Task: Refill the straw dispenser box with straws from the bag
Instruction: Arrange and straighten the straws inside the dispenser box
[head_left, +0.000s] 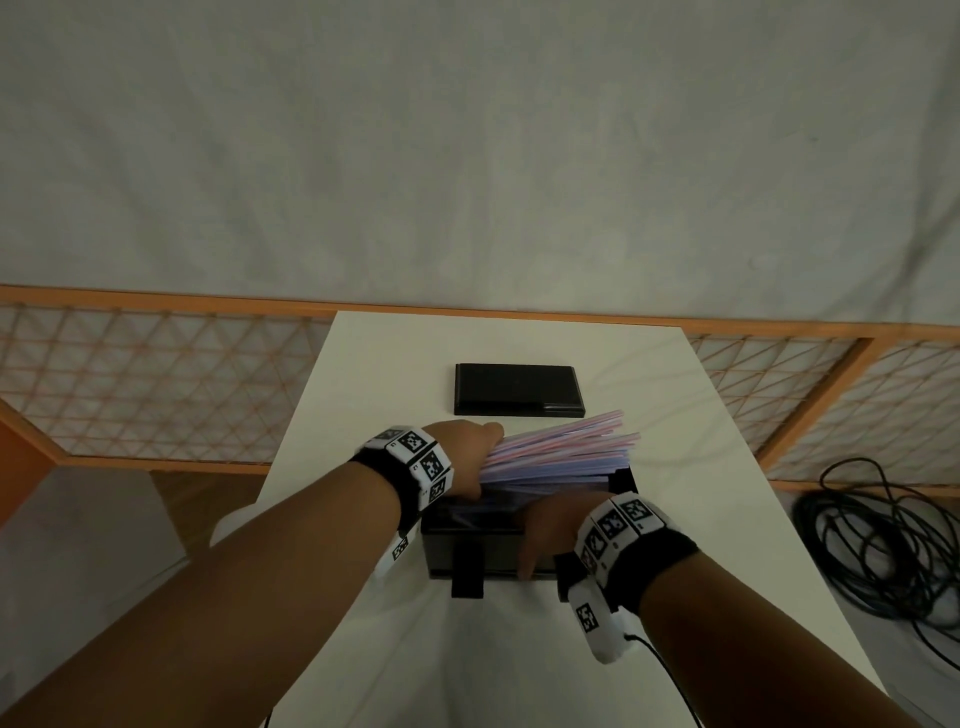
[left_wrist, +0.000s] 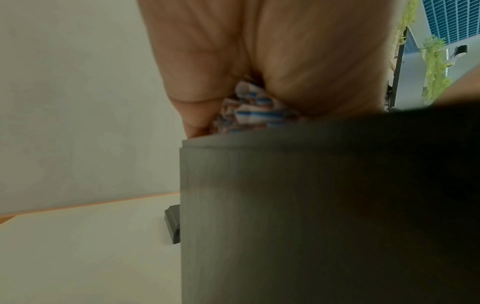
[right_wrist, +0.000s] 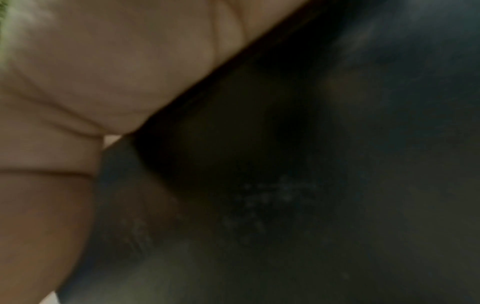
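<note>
Straws: striped bundle, tilted, near ends low at the left end of the open box, far ends fanned up past its right end.
Straw dispenser box: black, lid off, on the counter just in front of the person.
Left hand: fingers curled round the bundle's near end; the left wrist view shows striped straw ends pinched between fingers and palm, just above the box wall.
Right hand: laid over the box's front rim, thumb down the front face, steadying it; finger curl inside is hidden.
Lid: flat black, on the counter behind the box, apart.
Bag: not in view.
Step in hand: lowering the bundle into the box.
Next move: likely level the raised ends, seat the straws lengthwise, then let go.
Cables: coiled on the floor, right.
</note>
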